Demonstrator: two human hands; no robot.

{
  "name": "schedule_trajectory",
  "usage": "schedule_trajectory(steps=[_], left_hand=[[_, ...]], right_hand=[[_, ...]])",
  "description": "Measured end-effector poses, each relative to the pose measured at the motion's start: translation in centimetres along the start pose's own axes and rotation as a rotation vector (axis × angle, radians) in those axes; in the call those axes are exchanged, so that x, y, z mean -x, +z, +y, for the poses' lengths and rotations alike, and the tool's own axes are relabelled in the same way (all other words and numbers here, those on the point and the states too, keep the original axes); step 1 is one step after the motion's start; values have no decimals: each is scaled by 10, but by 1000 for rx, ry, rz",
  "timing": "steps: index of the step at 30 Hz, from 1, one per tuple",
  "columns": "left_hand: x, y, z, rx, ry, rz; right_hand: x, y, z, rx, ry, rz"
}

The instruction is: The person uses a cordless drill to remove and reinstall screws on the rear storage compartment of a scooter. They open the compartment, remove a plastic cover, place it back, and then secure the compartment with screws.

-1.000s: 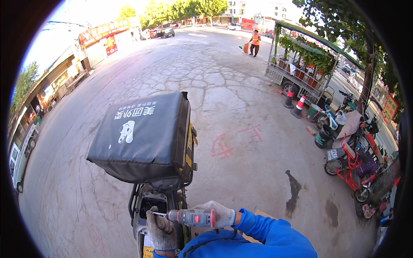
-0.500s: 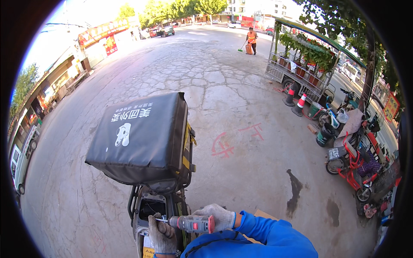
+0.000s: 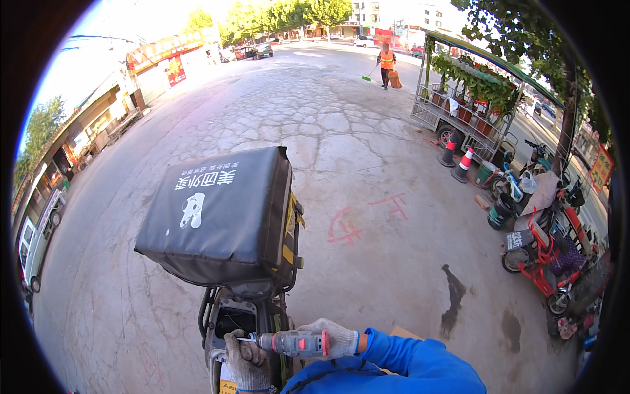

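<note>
My right hand (image 3: pixel 336 338), in a pale knit work glove, grips a grey and red power drill (image 3: pixel 295 343) that lies level and points left. A thin light-coloured bit (image 3: pixel 248 339) sticks out of its chuck. Against the bit's tip is my left hand (image 3: pixel 248 365), in a dirty work glove with the fingers curled; what they pinch is too small to make out. Both hands are over the seat area of a scooter (image 3: pixel 216 351). Just beyond them gapes its open compartment (image 3: pixel 234 318). Behind that, a large black delivery box (image 3: pixel 213 213) is mounted on the rack.
Cracked pavement (image 3: pixel 315 125) spreads ahead. To the right stand two traffic cones (image 3: pixel 462 165), a cart with potted plants (image 3: pixel 469 98), a dark bucket (image 3: pixel 502 211) and a red scooter (image 3: pixel 541 253). A person in an orange vest (image 3: pixel 386 62) holds a green broom farther off. At left a van (image 3: pixel 39 240) is parked.
The view has shifted slightly. My left fingers have curled in closer at the bit's tip, while my right hand keeps the drill nearly in place. The distant person's orange bag has swung to the other side.
</note>
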State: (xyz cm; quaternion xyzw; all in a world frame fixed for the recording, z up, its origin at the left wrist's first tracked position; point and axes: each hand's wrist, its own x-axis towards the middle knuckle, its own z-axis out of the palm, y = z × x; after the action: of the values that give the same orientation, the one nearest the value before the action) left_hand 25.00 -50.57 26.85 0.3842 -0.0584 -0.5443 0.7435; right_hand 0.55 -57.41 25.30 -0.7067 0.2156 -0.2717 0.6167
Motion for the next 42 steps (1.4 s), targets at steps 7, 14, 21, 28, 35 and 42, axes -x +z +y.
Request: schedule_trajectory(steps=[7,14,21,28,35,42], left_hand=[[3,8,2,9,58,-12],[7,18,5,-14,90,33],[3,3,4,19,73,-29],[7,4,-2,22,41,-19],[3,10,-5,10,10,79],[-12,-13,-34,-170,-118,243]], right_hand=[[-6,9,-10,-221,14,29],[-6,10,-4,-259,12,-15],[-7,16,9,-231,38,-20],[-3,12,8,-185,74,-23],[-9,7,-3,-14,18,17],[-2,9,6,342,63,39]])
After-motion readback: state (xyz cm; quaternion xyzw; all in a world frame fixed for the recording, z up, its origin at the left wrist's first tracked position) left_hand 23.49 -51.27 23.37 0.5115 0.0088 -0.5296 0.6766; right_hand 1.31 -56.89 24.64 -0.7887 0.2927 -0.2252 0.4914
